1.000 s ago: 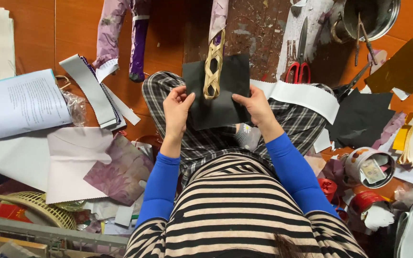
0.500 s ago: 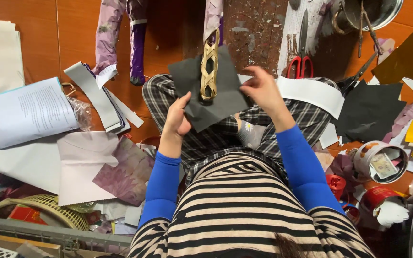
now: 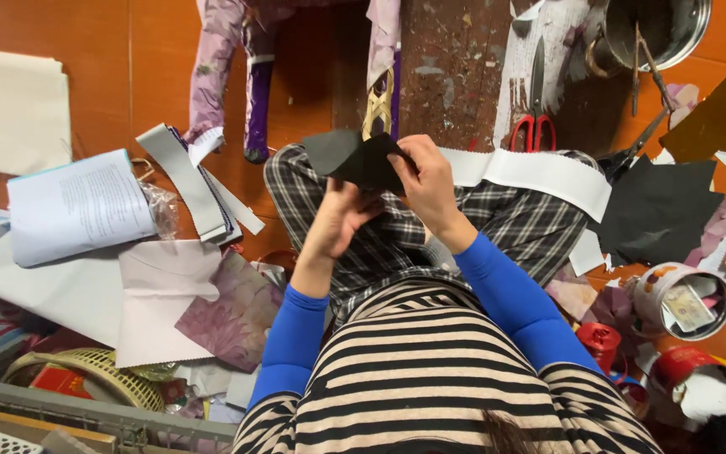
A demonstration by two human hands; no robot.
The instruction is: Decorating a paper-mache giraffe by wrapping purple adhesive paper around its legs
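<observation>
**Black sheet being folded over the lap**

The person sits on the floor [image 3: 69, 25] with both hands raised over their checked trousers [image 3: 497, 223], working a piece of black paper [image 3: 350, 158]. The right hand [image 3: 430, 181] closes its grip on the sheet's right edge, thumb and fingers pinching it from above. The left hand [image 3: 338, 220] is just beneath the sheet, fingers curled up against its underside; whether they actually pinch it I cannot tell. The sheet is bent into a curved, half-folded shape, held in the air just in front of a gold lattice strip [image 3: 377, 109] that hangs from the mottled purple fabric [image 3: 216, 63] above.

By my reading the step in hand is folding or shaping the black piece. The next move calls for bringing its edges into line and pressing a crease, with one hand steadying while the other runs along the fold.

Against the earlier frames, the sheet was spread flat and broad with the gold strip lying across its middle; now it is bunched smaller and shifted left, and the strip is mostly clear of it. The left hand has dropped lower. The red-handled scissors [image 3: 533, 126], the white paper strip [image 3: 539, 172] and the booklet [image 3: 77, 206] lie as they did.
</observation>
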